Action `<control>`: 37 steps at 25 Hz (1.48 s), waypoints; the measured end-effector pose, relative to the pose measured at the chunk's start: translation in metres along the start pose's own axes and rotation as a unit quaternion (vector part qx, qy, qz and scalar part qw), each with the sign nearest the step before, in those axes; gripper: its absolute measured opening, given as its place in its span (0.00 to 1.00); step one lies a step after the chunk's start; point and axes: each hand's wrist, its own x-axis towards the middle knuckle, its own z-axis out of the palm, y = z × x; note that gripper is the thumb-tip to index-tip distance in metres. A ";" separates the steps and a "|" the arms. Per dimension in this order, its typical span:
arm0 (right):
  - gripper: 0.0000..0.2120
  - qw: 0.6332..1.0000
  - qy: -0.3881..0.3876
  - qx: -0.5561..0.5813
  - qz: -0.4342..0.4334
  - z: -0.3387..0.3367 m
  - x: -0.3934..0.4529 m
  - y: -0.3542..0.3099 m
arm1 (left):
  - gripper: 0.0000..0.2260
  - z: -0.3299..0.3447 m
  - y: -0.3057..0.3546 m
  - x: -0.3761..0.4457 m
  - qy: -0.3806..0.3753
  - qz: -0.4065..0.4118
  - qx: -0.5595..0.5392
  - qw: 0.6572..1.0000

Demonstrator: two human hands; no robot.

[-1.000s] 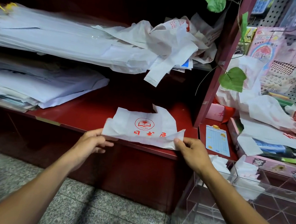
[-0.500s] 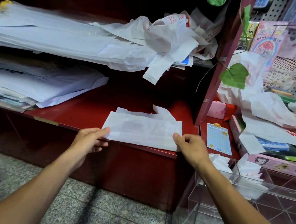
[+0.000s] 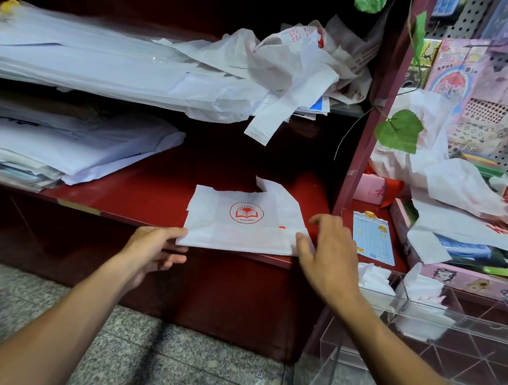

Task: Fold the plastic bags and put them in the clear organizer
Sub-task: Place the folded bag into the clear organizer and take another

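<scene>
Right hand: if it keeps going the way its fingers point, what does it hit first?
Likely nothing soon: the right hand points up-left over the folded bag, then bare red shelf toward the dark back. Depth unclear.

A folded plastic bag (image 3: 243, 225) lies at the front edge of the lower shelf (image 3: 141, 194), with the left hand (image 3: 151, 249) at its left end and the right hand (image 3: 327, 255) at its right end. A pile of loose bags (image 3: 289, 68) sits on the shelf above it. The clear organizer (image 3: 437, 340) stands to the right, lower down, with folded bags (image 3: 374, 281) in it.
</scene>
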 end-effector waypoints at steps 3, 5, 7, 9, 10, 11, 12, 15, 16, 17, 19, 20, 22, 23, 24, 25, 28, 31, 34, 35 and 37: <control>0.17 0.981 -0.095 -0.105 -0.135 0.002 -0.007 -0.007 | 0.04 0.001 0.002 -0.001 -0.007 -0.020 -0.005 1.000; 0.18 0.962 -0.199 -0.115 -0.149 0.005 -0.009 -0.008 | 0.06 0.002 0.003 -0.002 -0.015 -0.024 -0.011 1.000; 0.20 0.950 -0.236 -0.131 -0.158 0.006 -0.011 -0.007 | 0.06 0.005 0.003 -0.002 -0.001 -0.014 -0.012 1.000; 0.21 0.949 -0.239 -0.149 -0.143 0.005 -0.012 -0.006 | 0.04 0.010 0.005 -0.001 0.021 0.001 -0.018 1.000; 0.22 0.950 -0.239 -0.152 -0.133 0.004 -0.013 -0.005 | 0.05 0.013 0.005 -0.001 0.025 0.008 -0.025 0.999; 0.24 0.953 -0.237 -0.146 -0.123 0.003 -0.014 -0.005 | 0.06 0.016 0.006 0.000 0.026 0.016 -0.035 0.999; 0.26 0.957 -0.230 -0.134 -0.112 0.003 -0.015 -0.006 | 0.06 0.019 0.008 0.000 0.026 0.021 -0.046 0.998; 0.29 0.982 -0.179 -0.053 -0.022 0.002 -0.013 -0.008 | 0.06 0.027 0.010 0.000 0.027 0.021 -0.062 0.997; 0.29 0.987 -0.160 -0.009 0.020 0.003 -0.011 -0.009 | 0.07 0.029 0.009 0.001 0.026 0.017 -0.060 0.998; 0.29 0.988 -0.139 0.037 0.053 0.003 -0.009 -0.009 | 0.08 0.030 0.009 0.001 0.024 0.013 -0.058 0.998; 0.29 0.981 -0.099 0.128 0.110 0.002 -0.004 -0.008 | 0.07 0.030 0.007 0.003 0.019 0.010 -0.060 0.998; 0.29 0.969 -0.083 0.178 0.150 0.000 -0.001 -0.009 | 0.06 0.030 0.006 0.004 0.015 0.012 -0.063 0.998; 0.30 0.930 -0.068 0.276 0.235 -0.004 0.005 -0.010 | 0.08 0.027 0.006 0.004 0.008 0.014 -0.070 0.997; 0.30 0.910 -0.060 0.311 0.269 -0.004 0.008 -0.009 | 0.09 0.025 0.007 0.003 0.003 0.014 -0.073 0.997; 0.30 0.895 -0.047 0.331 0.296 -0.002 0.009 -0.006 | 0.10 0.024 0.006 0.002 -0.001 0.013 -0.073 0.997; 0.30 0.885 -0.037 0.338 0.319 -0.001 0.011 -0.005 | 0.10 0.023 0.006 0.001 -0.005 0.012 -0.073 0.997; 0.29 0.873 -0.043 0.326 0.359 -0.002 0.014 -0.002 | 0.08 0.020 0.004 -0.002 -0.019 0.016 -0.074 0.997; 0.23 0.889 -0.095 0.275 0.354 -0.007 0.016 -0.004 | 0.07 0.017 0.005 -0.004 -0.031 0.017 -0.080 0.996; 0.16 0.913 -0.152 0.211 0.313 -0.008 0.012 -0.008 | 0.08 0.018 0.006 -0.004 -0.004 0.004 -0.064 0.998; 0.15 0.921 -0.164 0.194 0.295 -0.008 0.010 -0.009 | 0.08 0.019 0.006 -0.004 0.008 0.003 -0.061 0.998; 0.16 0.936 -0.165 0.166 0.263 -0.009 0.008 -0.008 | 0.07 0.019 0.006 -0.002 0.030 0.008 -0.064 0.997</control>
